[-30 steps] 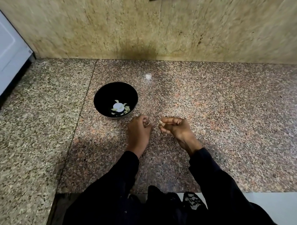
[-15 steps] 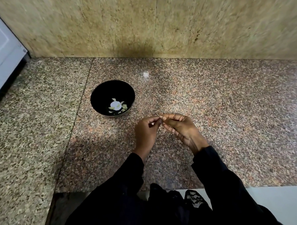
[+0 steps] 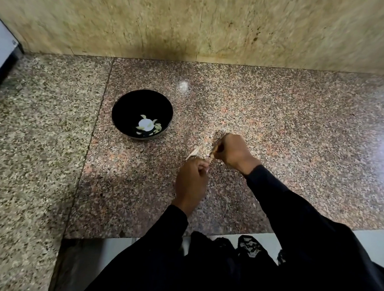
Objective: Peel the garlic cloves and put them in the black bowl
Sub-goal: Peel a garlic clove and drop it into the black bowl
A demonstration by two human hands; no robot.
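Nearest me: my black sleeves (image 3: 293, 214) and dark clothing fill the bottom of the view, over the front edge of the tabletop (image 3: 296, 127), speckled pinkish granite.

My left hand (image 3: 192, 180) is low over the tabletop, back of hand up, fingers curled in tight. It pinches a garlic clove (image 3: 205, 160) at its top, mostly hidden by the fingers. A thin pale strip of garlic skin (image 3: 192, 153) sticks out up-left from my fingers, tilted.

My right hand (image 3: 233, 152) is just beyond and to the right, also curled, fingertips pinching at the same small piece, right where the two hands meet. Both hands closed narrow on the clove; exact contact is too small and blurred to tell.

Farther, up-left of my hands and apart from them: the black bowl (image 3: 131, 104) upright on the tabletop. In its bottom, several peeled garlic cloves (image 3: 158, 127), pale yellowish, around a white glare spot.

A seam runs down the tabletop left of the bowl; the slab past it is greyer. Small white spot (image 3: 183, 86) on the stone beyond the bowl, looks like glare.

Far back: beige marble wall (image 3: 147, 24) with a vertical joint. A white appliance edge (image 3: 3, 45) at far left.
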